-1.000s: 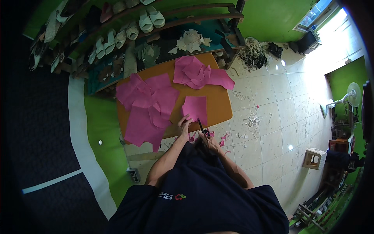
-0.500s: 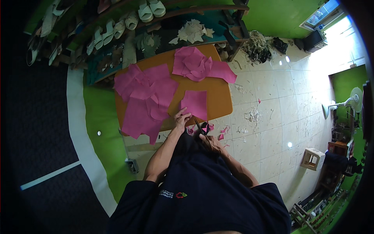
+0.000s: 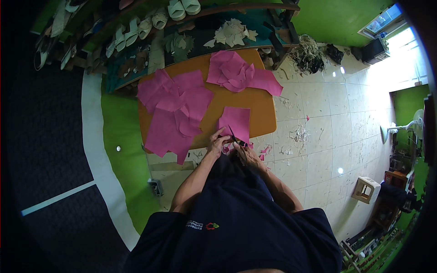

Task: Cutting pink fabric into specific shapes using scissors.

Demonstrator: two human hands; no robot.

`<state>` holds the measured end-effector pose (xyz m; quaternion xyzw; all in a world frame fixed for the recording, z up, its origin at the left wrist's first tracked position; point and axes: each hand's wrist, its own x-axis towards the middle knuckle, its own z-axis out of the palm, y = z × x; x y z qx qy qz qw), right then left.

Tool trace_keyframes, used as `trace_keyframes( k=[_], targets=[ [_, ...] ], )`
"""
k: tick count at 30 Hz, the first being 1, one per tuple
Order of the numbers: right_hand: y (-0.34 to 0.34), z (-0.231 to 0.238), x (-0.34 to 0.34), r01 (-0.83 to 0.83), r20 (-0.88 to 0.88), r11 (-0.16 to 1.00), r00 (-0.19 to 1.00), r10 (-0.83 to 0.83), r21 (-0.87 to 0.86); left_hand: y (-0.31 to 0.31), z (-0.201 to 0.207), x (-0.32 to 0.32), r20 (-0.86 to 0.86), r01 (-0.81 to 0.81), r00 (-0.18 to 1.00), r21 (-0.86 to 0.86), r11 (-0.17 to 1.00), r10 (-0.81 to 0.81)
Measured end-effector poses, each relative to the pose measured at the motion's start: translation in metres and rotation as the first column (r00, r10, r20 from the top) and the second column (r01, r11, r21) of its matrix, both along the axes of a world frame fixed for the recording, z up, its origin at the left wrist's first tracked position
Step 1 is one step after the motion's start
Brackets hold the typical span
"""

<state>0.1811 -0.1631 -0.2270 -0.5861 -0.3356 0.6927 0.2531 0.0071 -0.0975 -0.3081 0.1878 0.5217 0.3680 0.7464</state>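
My left hand (image 3: 218, 143) pinches the near left edge of a flat pink sheet (image 3: 239, 119), which lies at the front edge of an orange-brown table (image 3: 257, 109). Closed round the handles of dark scissors (image 3: 232, 134), my right hand (image 3: 248, 156) is just to the right of the left one. The blades point away from me and reach over the sheet's near part; whether they are cutting cannot be made out. To the left spreads a heap of overlapping pink pieces (image 3: 175, 104). Cut pink pieces (image 3: 231, 73) are stacked at the far side.
A rack (image 3: 287, 43) behind the table bears pale shoes (image 3: 176, 10) and cut pale pieces (image 3: 231, 32). Pink scraps (image 3: 265, 152) and pale offcuts (image 3: 300, 133) litter the tiled floor. A plastic stool (image 3: 365, 190) and a fan (image 3: 400, 126) stand at the right.
The scissors and my right hand have moved forward, bringing the blades over the pink sheet. My left hand keeps its hold near the sheet's edge. The whole view has shifted slightly.
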Motion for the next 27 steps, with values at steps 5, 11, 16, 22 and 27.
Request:
trace_keyframes(
  k=[5,11,16,22,27],
  targets=[
    [-0.004,-0.019,0.008,-0.065,0.114,0.998,0.991,0.065,0.003,0.002,-0.013,0.003,-0.061,-0.069,0.996,-0.016,0.998,0.067],
    [-0.011,-0.03,0.005,-0.124,0.13,0.976,0.986,0.102,0.177,0.001,-0.034,-0.018,-0.105,0.022,0.994,-0.011,1.0,-0.023],
    [-0.003,-0.034,0.003,0.012,0.041,0.999,0.999,-0.01,-0.042,-0.008,-0.011,0.001,-0.049,0.026,0.999,0.028,0.999,-0.024],
    [-0.011,-0.056,-0.003,-0.083,0.125,0.964,0.991,0.053,0.251,-0.009,-0.021,-0.011,-0.012,-0.124,0.992,-0.053,0.991,0.123],
    [-0.008,-0.045,-0.003,-0.027,0.017,0.986,1.0,0.025,0.167,-0.009,-0.016,-0.012,0.067,0.004,0.998,-0.011,1.0,-0.004]
  ],
)
